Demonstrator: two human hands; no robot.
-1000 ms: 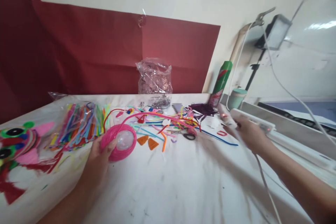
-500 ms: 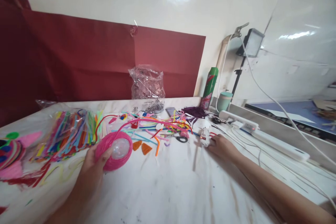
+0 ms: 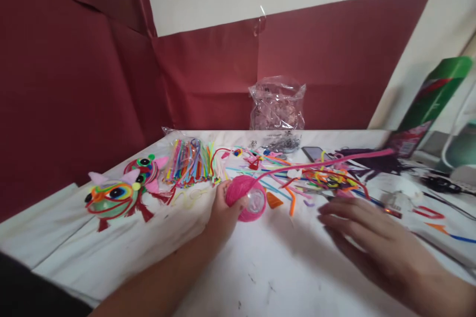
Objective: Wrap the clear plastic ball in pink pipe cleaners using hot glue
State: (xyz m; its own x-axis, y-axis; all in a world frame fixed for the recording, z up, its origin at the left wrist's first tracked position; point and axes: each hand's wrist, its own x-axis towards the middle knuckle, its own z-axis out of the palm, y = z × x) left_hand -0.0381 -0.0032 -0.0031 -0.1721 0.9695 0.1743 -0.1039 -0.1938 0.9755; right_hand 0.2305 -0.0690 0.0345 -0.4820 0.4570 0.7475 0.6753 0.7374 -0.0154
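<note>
My left hand (image 3: 226, 208) is closed around a clear plastic ball (image 3: 255, 201) wound with pink fuzzy pipe cleaner (image 3: 239, 191). Part of the clear surface shows on its right side. A long pink tail (image 3: 327, 161) runs from the ball's top out to the right. To the right of the ball, my right hand (image 3: 372, 237) hovers over the table with fingers stretched out and nothing seen in them. Just beyond that hand lies a white glue gun (image 3: 399, 203) with a small orange light.
Two finished-looking animal heads (image 3: 113, 198) with tassels stand at left. A bag of colourful pipe cleaners (image 3: 195, 161) lies behind. Loose pipe cleaners, scissors (image 3: 308, 190), orange pieces (image 3: 274, 200), a phone (image 3: 313, 154) and a green spray can (image 3: 427, 104) spread rightward.
The view has turned left, bringing the animal heads fully into sight. My right hand has come away from the glue gun toward the ball. My left hand still holds the ball.
</note>
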